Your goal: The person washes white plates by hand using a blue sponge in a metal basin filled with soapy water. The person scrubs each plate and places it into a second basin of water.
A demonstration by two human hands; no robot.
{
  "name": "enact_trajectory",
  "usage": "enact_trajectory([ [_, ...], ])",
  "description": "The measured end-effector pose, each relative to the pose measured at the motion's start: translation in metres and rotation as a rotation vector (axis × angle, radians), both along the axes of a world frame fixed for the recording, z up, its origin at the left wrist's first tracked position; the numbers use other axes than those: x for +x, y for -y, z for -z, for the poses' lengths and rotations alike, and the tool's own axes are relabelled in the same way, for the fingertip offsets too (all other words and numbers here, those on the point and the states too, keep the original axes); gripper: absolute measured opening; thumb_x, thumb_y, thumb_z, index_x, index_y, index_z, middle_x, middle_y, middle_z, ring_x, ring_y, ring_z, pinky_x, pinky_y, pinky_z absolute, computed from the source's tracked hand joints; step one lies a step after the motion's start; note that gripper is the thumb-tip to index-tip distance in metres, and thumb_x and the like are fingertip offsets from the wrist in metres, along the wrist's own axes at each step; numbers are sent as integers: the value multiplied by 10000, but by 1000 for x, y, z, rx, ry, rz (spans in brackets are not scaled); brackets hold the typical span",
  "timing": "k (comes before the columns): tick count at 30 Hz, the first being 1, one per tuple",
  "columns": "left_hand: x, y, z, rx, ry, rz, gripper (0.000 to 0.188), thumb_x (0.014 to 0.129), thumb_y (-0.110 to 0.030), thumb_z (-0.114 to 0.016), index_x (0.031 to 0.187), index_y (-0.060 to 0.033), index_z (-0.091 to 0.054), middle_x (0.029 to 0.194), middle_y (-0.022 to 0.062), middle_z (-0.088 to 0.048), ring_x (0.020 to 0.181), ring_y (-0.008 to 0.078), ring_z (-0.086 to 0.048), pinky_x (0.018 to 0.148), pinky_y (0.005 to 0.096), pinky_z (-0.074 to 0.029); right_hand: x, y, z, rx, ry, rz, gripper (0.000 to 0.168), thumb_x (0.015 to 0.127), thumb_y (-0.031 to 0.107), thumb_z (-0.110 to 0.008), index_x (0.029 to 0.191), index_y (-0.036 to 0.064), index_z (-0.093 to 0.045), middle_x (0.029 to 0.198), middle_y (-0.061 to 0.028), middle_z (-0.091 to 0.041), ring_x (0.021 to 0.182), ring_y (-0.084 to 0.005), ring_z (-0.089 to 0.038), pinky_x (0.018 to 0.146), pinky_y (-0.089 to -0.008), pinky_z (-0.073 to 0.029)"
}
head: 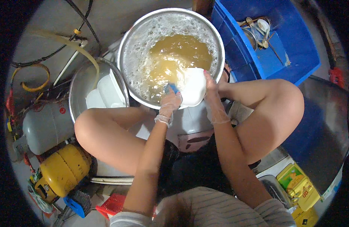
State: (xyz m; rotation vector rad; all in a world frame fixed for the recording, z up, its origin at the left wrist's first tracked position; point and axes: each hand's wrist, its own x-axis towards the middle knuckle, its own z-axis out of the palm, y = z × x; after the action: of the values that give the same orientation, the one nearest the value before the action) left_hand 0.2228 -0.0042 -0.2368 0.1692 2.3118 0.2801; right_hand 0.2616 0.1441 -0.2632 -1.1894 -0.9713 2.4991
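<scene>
A wide metal basin (122, 56) of murky, foamy water stands in front of me. Over its near edge, my right hand (212, 95) grips a white dish (193, 88) by its right side, and the dish is tilted into the water. My left hand (170, 102) holds a blue scrubbing pad (171, 88) at the water's surface, close to the dish's left side. Clear plastic gloves cover both hands. To the left, a second metal basin (73, 93) holds several white dishes (107, 90), and a hose (92, 59) hangs into it.
At right stands a blue plastic crate (299, 37) with spoons (265, 27) and chopsticks inside. A grey gas cylinder (47, 130) and a yellow one (65, 170) lie at left. A red basket (112, 205) and yellow jugs (297, 187) are near me. Cables (82, 17) hang upper left.
</scene>
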Motion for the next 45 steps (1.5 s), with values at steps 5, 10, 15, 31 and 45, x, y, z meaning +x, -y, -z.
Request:
enact_trajectory([
  [5, -6, 23, 45, -2, -235, 41, 597, 818, -330, -375, 1271, 38, -249, 1096, 290, -480, 916, 406, -538, 811, 439, -427, 2, 1, -15, -15, 49, -22, 380, 812, 314, -500, 978, -23, -554, 865, -80, -590, 732, -187, -562, 669, -295, -448],
  [10, -24, 19, 54, -43, -169, 224, 529, 820, -310, -369, 1245, 2, -320, 1134, 278, -455, 919, 393, -538, 796, 441, -435, 1, -14, -3, -19, 143, -106, 385, 815, 329, -485, 988, -10, -548, 890, -91, -579, 764, -188, -552, 684, -304, -443],
  [15, -27, -11, 31, 96, -107, -65, 586, 825, -382, -396, 1264, -10, -285, 1097, 277, -486, 996, 400, -489, 870, 434, -374, 2, -29, -60, 41, 156, -265, 389, 811, 332, -483, 1000, -2, -546, 899, -96, -576, 770, -194, -548, 697, -293, -432],
  [31, 8, -53, -29, 395, -35, 13, 548, 767, -345, -529, 1236, -100, -385, 1072, 233, -525, 994, 354, -510, 854, 380, -385, 12, -5, -23, 53, 66, -107, 303, 756, 281, -501, 870, 13, -581, 774, -68, -570, 677, -171, -532, 625, -306, -423],
  [45, 32, -20, -98, 1038, -279, -266, 480, 757, -125, -523, 1214, -44, -399, 1022, 122, -534, 912, 168, -498, 829, 289, -381, 23, -16, 11, -153, 237, -403, 424, 764, 292, -371, 1016, -27, -493, 880, -186, -574, 699, -296, -584, 607, -376, -505],
])
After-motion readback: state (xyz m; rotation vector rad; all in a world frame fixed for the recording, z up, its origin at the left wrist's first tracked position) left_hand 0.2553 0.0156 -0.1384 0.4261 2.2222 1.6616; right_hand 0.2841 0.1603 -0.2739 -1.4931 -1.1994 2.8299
